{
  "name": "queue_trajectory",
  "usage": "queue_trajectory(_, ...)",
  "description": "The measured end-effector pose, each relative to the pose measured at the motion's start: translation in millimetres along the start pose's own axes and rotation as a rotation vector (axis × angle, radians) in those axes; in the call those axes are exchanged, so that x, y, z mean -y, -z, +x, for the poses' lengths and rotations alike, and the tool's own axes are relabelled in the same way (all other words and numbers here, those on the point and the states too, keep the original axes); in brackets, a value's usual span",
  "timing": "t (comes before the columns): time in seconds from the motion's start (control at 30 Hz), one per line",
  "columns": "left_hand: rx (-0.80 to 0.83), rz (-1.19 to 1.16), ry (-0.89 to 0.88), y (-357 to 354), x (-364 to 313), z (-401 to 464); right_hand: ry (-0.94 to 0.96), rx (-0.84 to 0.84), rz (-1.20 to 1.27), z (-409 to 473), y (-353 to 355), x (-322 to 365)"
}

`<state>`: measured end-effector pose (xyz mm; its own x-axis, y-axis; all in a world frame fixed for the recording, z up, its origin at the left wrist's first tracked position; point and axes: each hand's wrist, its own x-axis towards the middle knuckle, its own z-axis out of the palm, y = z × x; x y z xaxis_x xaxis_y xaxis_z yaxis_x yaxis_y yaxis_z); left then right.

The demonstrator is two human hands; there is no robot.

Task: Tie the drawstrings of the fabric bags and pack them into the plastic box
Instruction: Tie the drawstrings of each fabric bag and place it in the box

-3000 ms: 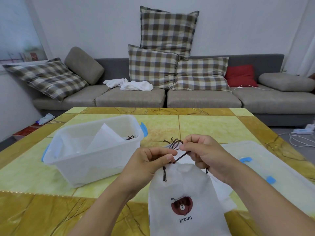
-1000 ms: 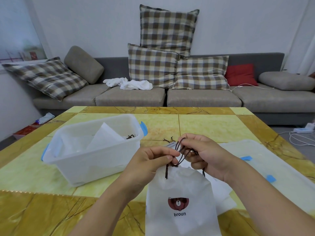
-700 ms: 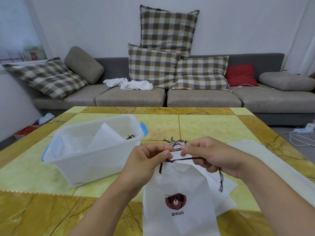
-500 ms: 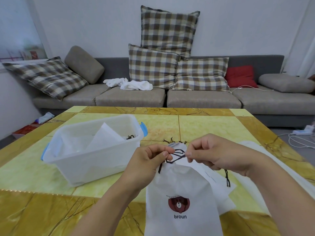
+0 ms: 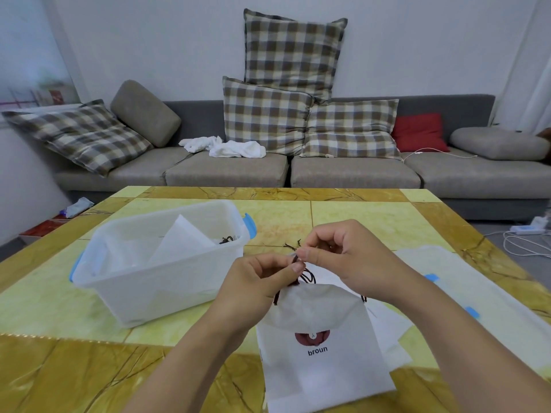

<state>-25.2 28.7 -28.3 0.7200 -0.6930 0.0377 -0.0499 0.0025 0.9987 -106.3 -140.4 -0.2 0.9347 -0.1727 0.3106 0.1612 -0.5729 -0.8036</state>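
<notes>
A white fabric bag [image 5: 322,362] with a brown bear print and the word "broun" hangs in front of me over the table. Its top is folded down over the print. My left hand [image 5: 253,284] and my right hand [image 5: 343,257] both pinch its dark brown drawstring [image 5: 308,275] above the bag's mouth, fingertips almost touching. The clear plastic box [image 5: 161,278] with blue clips stands to the left on the table and holds white bags with dark strings. More white bags [image 5: 387,329] lie flat under the held one.
The box's clear lid [image 5: 465,281] with blue clips lies flat at the right of the yellow marble table [image 5: 357,216]. Behind the table stands a grey sofa [image 5: 351,171] with checked cushions. A power strip with cables [image 5: 524,234] lies on the floor at the right.
My hands drew the drawstring apart, then came back together above the bag's mouth. The bag's top has folded down over the bear print.
</notes>
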Motion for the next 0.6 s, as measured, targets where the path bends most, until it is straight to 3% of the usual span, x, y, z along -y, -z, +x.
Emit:
queue_trajectory(0.13,-0.049,-0.03,0.044,1,-1,1,-0.049,0.019,0.001,-3,9,0)
queue_trajectory(0.4,-0.361,-0.135,0.092,-4,-3,4,-0.178,0.111,0.027,-8,13,-3)
queue_trajectory(0.5,-0.354,-0.147,0.074,-6,-3,4,-0.218,0.122,0.012,-8,13,-5)
queue_trajectory(0.6,-0.237,-0.198,0.058,-5,-4,3,-0.219,0.017,0.031,-7,15,-7)
